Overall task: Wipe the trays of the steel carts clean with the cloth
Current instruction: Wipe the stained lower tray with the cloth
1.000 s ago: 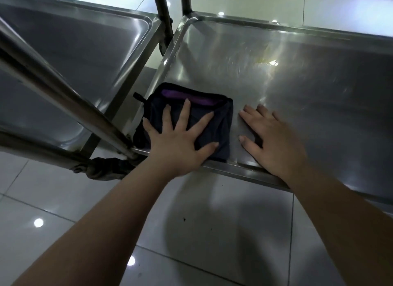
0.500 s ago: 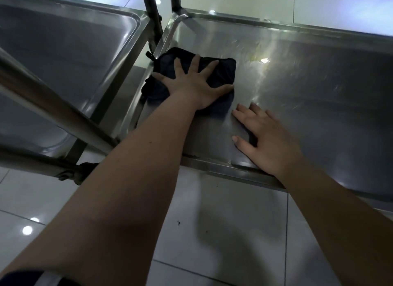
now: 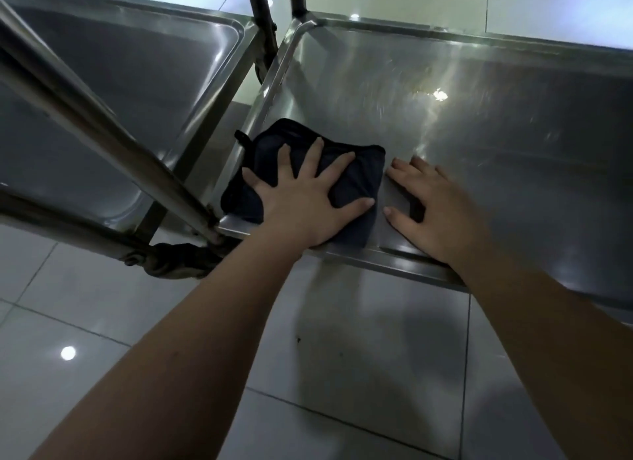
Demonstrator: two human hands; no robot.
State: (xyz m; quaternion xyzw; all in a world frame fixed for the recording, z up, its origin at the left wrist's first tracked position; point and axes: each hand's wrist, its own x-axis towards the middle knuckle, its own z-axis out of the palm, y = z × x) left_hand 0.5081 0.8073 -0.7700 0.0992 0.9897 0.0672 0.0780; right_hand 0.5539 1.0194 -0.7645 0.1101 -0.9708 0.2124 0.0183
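Dim, glare on tray [image 3: 479, 124], wide-angle distortion

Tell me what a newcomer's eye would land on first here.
The left hand, fingers spread, presses a dark cloth flat in the near left corner of the right-hand steel tray. The right hand rests flat on the tray just beside the cloth. A bright glare spot shines farther back on the tray.

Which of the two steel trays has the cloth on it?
The right-hand tray: the dark cloth lies in its near left corner; the left tray has none.
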